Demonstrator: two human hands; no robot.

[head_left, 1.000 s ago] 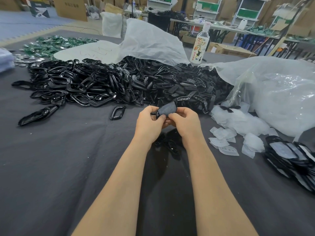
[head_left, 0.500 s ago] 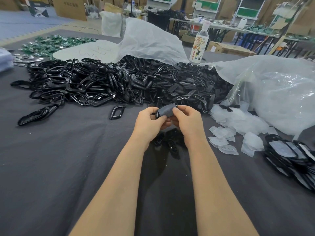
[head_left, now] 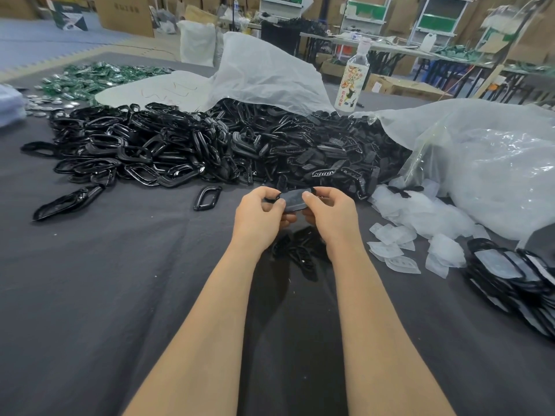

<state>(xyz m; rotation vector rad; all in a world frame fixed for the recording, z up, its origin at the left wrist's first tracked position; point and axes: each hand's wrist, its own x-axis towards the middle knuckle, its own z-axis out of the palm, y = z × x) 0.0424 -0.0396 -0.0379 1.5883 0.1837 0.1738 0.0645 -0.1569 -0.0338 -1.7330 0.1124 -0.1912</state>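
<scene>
A small flat black plastic part (head_left: 292,200) is held above the dark grey cloth (head_left: 120,280), pinched at its left end by my left hand (head_left: 259,214) and at its right end by my right hand (head_left: 332,213). Its face looks dull, as if under a film. A few loose black parts (head_left: 300,250) lie on the cloth under my wrists. Behind my hands spreads a big heap of glossy black frames (head_left: 144,151) and matte black inserts (head_left: 330,154).
Clear film pieces (head_left: 396,235) lie to the right, beside a large plastic bag (head_left: 495,163). A stack of finished black parts (head_left: 516,277) sits at the right edge. One black frame (head_left: 207,198) lies alone. A bottle (head_left: 354,79) stands behind the heap; green pieces (head_left: 90,79) lie far left.
Both hands have lifted slightly away from me with the part, and the part has turned to lie more level between the fingertips.
</scene>
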